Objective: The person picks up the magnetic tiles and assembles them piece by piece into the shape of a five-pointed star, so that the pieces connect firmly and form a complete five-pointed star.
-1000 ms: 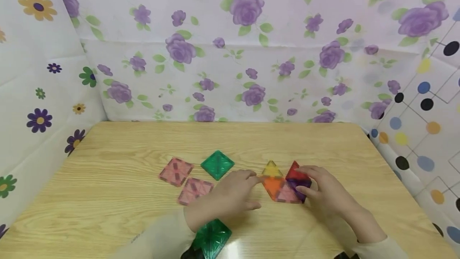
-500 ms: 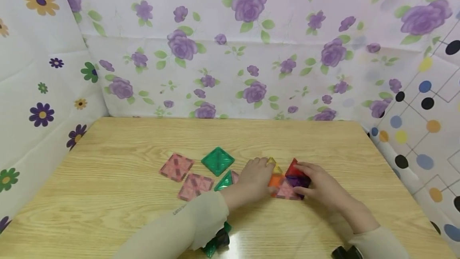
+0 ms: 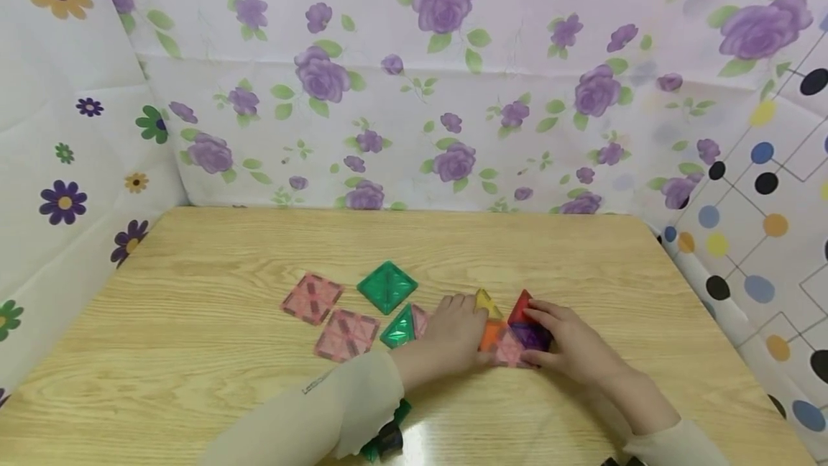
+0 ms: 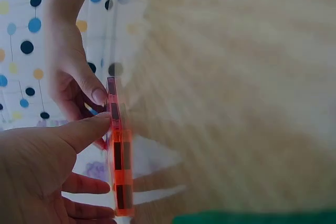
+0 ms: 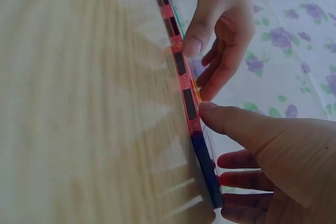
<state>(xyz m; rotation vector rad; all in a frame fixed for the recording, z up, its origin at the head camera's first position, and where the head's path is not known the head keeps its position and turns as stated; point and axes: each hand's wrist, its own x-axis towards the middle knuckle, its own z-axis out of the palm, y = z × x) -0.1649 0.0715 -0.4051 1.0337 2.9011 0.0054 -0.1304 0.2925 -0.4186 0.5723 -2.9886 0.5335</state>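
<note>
While the right hand rests at the right end of a cluster of translucent magnetic tiles, its grip is spread wide, the thumb at the near edge and the fingers reaching over a purple triangle and a red triangle. The left hand lies at the opposite side, its grip also loosely spread, with its thumb tip against the tiles' near edge in the left wrist view; neither grip is closed around a piece. Between the hands, an orange triangle and a pink triangle lie edge to edge, and a yellow triangle adjoins the orange one's far edge. Just left of the left hand, a green triangle sits against a pink piece that the hand partly hides. Beyond it lies a green diamond-shaped tile, and farther left two pink squares lie close together. Nearer the person, another green piece shows partly beneath the left sleeve, beside a black wrist device. Everything lies on a wood-grain desk, backed by a purple-rose cloth; daisy-print cloth stands to the left, dotted cloth to the right.
</note>
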